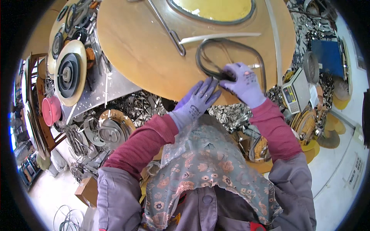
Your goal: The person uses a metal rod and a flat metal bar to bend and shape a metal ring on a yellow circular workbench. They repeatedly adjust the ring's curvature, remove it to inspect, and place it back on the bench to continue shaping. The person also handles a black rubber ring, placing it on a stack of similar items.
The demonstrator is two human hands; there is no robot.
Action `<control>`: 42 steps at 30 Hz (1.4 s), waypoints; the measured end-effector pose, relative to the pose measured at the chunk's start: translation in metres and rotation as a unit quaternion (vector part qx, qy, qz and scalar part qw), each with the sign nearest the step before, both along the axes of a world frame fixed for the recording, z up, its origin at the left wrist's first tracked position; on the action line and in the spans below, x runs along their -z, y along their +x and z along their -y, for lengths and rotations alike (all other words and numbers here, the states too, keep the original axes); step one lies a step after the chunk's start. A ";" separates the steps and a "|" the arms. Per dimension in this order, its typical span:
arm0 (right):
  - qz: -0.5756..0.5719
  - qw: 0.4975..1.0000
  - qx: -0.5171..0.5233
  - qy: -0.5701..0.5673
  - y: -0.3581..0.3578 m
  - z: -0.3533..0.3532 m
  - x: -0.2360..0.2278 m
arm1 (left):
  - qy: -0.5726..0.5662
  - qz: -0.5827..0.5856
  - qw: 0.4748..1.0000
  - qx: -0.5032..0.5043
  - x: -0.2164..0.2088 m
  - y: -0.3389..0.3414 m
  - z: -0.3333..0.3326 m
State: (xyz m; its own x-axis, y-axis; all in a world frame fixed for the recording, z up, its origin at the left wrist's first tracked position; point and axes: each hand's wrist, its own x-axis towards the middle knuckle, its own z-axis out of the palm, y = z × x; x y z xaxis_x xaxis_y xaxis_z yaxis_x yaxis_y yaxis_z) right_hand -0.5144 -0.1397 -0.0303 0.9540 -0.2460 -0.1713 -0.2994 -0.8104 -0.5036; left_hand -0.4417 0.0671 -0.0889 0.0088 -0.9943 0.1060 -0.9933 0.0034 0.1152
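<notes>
A thin purple glove covers each hand. My right hand (243, 82) pinches a dark flexible strip (200, 52), whose loop spreads over the round tan board (142, 57). My left hand (195, 99) lies at the board's near edge, fingers stretched out and slightly apart, their tips beside the gathered part of the strip. Whether those tips touch it, I cannot tell. Beyond the loop rests a narrow pale strip (219, 37). A metal rod with a looped end (165, 27) lies farther left on the board.
A yellow disc with a dark rim (212, 8) lies at the board's far side. To the right stands a digital scale (296, 92). Shiny metal scraps (146, 107) heap below the board. At left are a pink bowl (51, 110) and a disc with dark rings (70, 74).
</notes>
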 end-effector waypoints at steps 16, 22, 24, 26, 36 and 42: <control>-0.017 0.999 -0.020 0.032 0.010 -0.006 -0.053 | -0.021 -0.053 0.998 0.021 -0.020 0.005 -0.010; -0.076 0.913 0.072 0.395 0.015 0.029 -0.181 | 0.003 -0.269 0.957 -0.110 -0.095 0.025 -0.034; 0.027 0.937 0.085 0.338 0.006 0.037 -0.235 | -0.149 -0.368 0.899 -0.185 -0.120 0.040 -0.028; 0.060 0.924 0.116 0.360 0.005 0.039 -0.286 | -0.270 -0.519 0.794 -0.165 -0.121 0.071 -0.011; 0.228 0.835 -0.188 0.464 0.025 0.067 -0.459 | 0.061 -0.847 0.471 0.239 -0.159 0.037 0.061; 0.235 0.806 -0.214 0.499 0.014 0.079 -0.468 | 0.007 -0.926 0.377 0.039 -0.102 0.063 -0.007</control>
